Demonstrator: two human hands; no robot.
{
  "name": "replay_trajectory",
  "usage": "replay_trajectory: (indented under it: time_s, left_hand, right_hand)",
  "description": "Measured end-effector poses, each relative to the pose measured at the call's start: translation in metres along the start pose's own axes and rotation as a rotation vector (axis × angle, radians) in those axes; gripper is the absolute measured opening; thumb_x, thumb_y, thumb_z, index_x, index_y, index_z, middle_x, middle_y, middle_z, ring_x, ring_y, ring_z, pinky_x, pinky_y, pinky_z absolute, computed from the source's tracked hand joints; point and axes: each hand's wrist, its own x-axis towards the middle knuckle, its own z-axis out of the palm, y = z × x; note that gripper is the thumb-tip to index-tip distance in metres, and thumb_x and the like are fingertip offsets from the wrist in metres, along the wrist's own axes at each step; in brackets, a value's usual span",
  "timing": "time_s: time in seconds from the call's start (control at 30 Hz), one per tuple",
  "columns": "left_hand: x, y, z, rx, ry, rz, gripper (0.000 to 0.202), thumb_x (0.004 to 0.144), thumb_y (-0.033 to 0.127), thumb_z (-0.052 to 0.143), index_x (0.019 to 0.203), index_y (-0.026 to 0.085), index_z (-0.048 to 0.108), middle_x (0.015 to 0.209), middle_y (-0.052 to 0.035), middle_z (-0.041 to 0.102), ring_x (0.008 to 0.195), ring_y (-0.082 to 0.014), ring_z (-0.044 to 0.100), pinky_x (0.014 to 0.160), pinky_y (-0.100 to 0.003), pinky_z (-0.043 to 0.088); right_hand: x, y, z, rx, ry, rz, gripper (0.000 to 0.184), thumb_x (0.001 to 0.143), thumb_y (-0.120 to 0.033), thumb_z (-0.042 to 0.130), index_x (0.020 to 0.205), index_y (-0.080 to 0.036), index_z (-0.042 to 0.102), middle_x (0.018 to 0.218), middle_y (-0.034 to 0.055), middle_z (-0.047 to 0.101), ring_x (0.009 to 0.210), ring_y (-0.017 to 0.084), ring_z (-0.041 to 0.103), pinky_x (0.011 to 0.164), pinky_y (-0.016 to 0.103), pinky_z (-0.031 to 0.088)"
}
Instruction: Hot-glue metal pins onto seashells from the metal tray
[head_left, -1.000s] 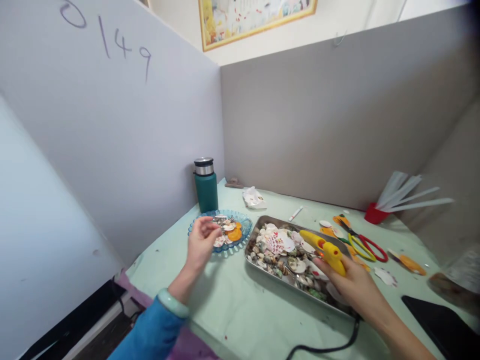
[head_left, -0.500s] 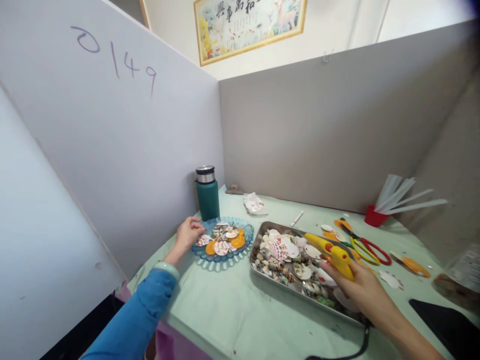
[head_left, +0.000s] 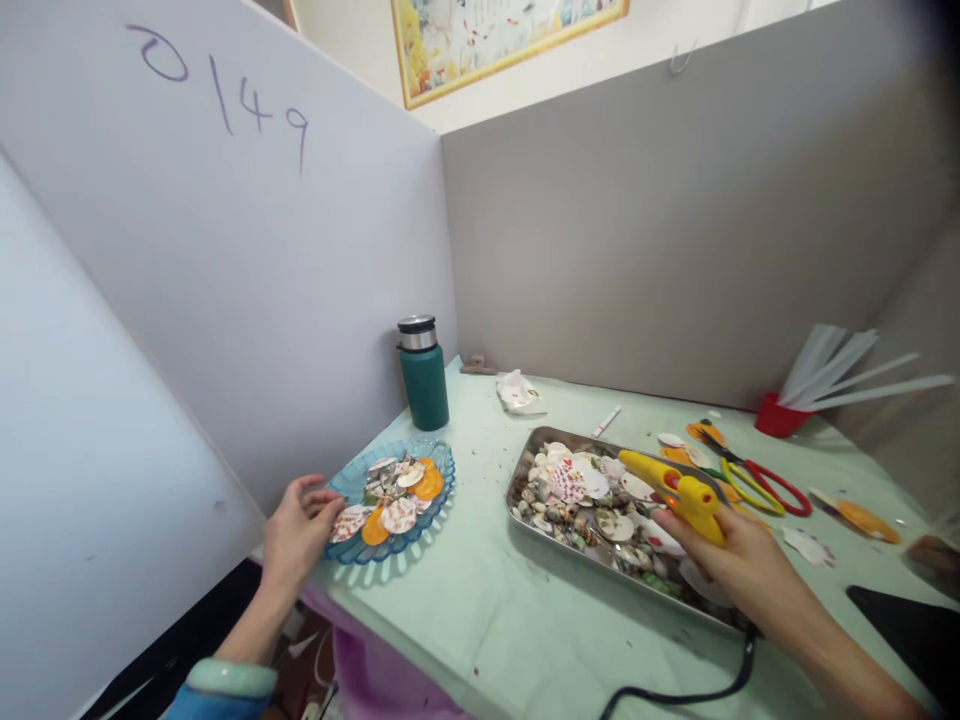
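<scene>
My left hand (head_left: 300, 525) has its fingers closed at the left rim of a blue scalloped plate (head_left: 433, 520), beside a speckled shell. On the plate lie white, speckled and orange shells (head_left: 398, 515) around a small heap of shells. My right hand (head_left: 739, 560) is wrapped round a yellow glue gun (head_left: 694, 505), its nose pointing left. The glue gun is held over a metal tray (head_left: 585, 557) full of small snail shells and flat scallop shells (head_left: 568, 480). A black cord (head_left: 675, 692) runs down from near my right wrist.
A green bottle (head_left: 425, 385) stands behind the plate by the partition. Beyond the tray lie a marker (head_left: 607, 421) and a crumpled white wrapper (head_left: 519, 391). To the right are scissors (head_left: 780, 487), a red cup (head_left: 777, 415) of glue sticks and a black flat object (head_left: 911, 630).
The plate has slid left and nearer to me, together with my left hand. My right hand keeps the glue gun over the tray. The view has tilted down slightly.
</scene>
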Motion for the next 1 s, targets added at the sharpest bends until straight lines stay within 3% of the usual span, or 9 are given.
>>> replay_trajectory:
  time_s: [0.17,0.27,0.4,0.57,0.67,0.77,0.83,0.9,1.0]
  left_hand:
    - [-0.015,0.023,-0.016,-0.023,0.119,0.025,0.043,0.055,0.033,0.073,0.092,0.020,0.054,0.069,-0.0007,0.066,0.078,-0.0259,0.065,0.076,-0.040,0.048]
    - [-0.036,0.052,0.000,-0.108,0.168,0.096,0.047,0.062,0.031,0.071,0.104,0.024,0.052,0.086,-0.0006,0.065,0.097,-0.0232,0.060,0.089,-0.038,0.042]
    - [-0.069,0.098,0.063,-0.406,-0.188,0.130,0.040,0.065,0.028,0.071,0.099,0.022,0.052,0.079,-0.0009,0.066,0.079,-0.0179,0.063,0.077,-0.031,0.048]
    - [-0.088,0.138,0.153,-0.652,-0.519,-0.002,0.037,0.063,0.020,0.071,0.094,0.016,0.052,0.071,-0.0003,0.065,0.067,-0.0139,0.063,0.071,-0.029,0.050]
    - [-0.092,0.142,0.190,-0.731,-0.632,-0.099,0.038,0.063,0.016,0.072,0.095,0.015,0.052,0.071,0.0008,0.063,0.063,-0.0120,0.061,0.069,-0.030,0.051]
    - [-0.095,0.136,0.210,-0.751,-0.677,-0.171,0.027,0.074,0.018,0.067,0.098,0.013,0.054,0.075,0.0007,0.061,0.064,-0.0115,0.060,0.066,-0.030,0.051]
    - [-0.095,0.131,0.216,-0.749,-0.691,-0.193,0.021,0.085,0.026,0.057,0.101,0.013,0.057,0.088,-0.0027,0.062,0.070,-0.0130,0.061,0.064,-0.031,0.052]
    - [-0.095,0.127,0.217,-0.751,-0.689,-0.190,0.021,0.086,0.027,0.055,0.102,0.014,0.057,0.091,-0.0033,0.062,0.072,-0.0134,0.061,0.064,-0.031,0.052]
    - [-0.095,0.127,0.217,-0.764,-0.670,-0.166,0.030,0.073,0.017,0.069,0.099,0.014,0.054,0.077,0.0010,0.064,0.066,-0.0116,0.060,0.066,-0.028,0.050]
  right_hand:
    - [-0.002,-0.006,-0.002,0.013,-0.017,0.038,0.045,0.070,-0.064,0.051,0.069,-0.019,0.057,0.044,-0.0044,0.046,0.042,0.015,0.046,0.043,0.027,0.036]
    - [-0.002,-0.009,-0.004,0.046,-0.008,0.037,0.044,0.067,-0.063,0.053,0.067,-0.020,0.057,0.043,-0.0043,0.046,0.043,0.015,0.045,0.043,0.027,0.035]
    - [-0.004,-0.013,-0.005,0.215,-0.025,0.053,0.037,0.062,-0.056,0.061,0.062,-0.019,0.056,0.041,-0.0044,0.045,0.041,0.013,0.042,0.041,0.025,0.034]
    - [-0.007,-0.015,-0.006,0.305,-0.001,0.034,0.034,0.065,-0.051,0.065,0.063,-0.018,0.057,0.046,-0.0036,0.048,0.044,0.012,0.043,0.043,0.024,0.035]
    - [-0.007,-0.013,-0.006,0.356,-0.047,0.036,0.036,0.070,-0.052,0.062,0.071,-0.017,0.060,0.043,-0.0052,0.045,0.041,0.011,0.041,0.042,0.024,0.035]
    - [-0.006,-0.011,-0.007,0.432,-0.119,0.028,0.040,0.075,-0.055,0.058,0.076,-0.015,0.062,0.041,-0.0063,0.042,0.040,0.011,0.041,0.043,0.024,0.037]
    - [-0.006,-0.011,-0.008,0.482,-0.169,0.010,0.043,0.077,-0.057,0.055,0.080,-0.015,0.063,0.041,-0.0062,0.043,0.041,0.011,0.043,0.046,0.024,0.039]
    - [-0.008,-0.012,-0.008,0.522,-0.215,-0.002,0.044,0.078,-0.057,0.055,0.084,-0.014,0.063,0.042,-0.0064,0.044,0.041,0.010,0.042,0.045,0.023,0.038]
    - [-0.010,-0.016,-0.006,0.560,-0.253,-0.004,0.043,0.076,-0.058,0.057,0.076,-0.015,0.061,0.043,-0.0061,0.045,0.039,0.009,0.040,0.042,0.022,0.034]
